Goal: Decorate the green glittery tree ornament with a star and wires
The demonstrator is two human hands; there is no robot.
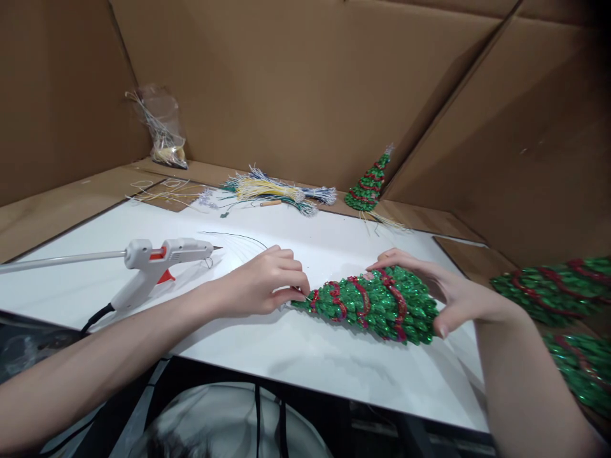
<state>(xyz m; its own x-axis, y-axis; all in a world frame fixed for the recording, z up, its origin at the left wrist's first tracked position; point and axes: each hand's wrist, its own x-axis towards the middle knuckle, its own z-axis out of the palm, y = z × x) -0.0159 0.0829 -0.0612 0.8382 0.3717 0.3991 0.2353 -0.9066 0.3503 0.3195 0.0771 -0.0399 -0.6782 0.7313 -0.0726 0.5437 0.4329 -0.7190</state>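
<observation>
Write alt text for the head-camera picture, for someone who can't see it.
A person's left hand pinches the tip of a glittery, red-banded green tree while the right hand holds its base, over a white tabletop. A white glue gun is at left; bundled wires and another tree are behind.

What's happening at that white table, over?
Left hand at the tip of the green tree; right hand holding its base. Tree on its side. Glue gun off left, not touching tree.

Clear plastic bag [167, 130] by brown cardboard walls [286, 83], back left; second garlanded tree [366, 186] upright at back right.
</observation>
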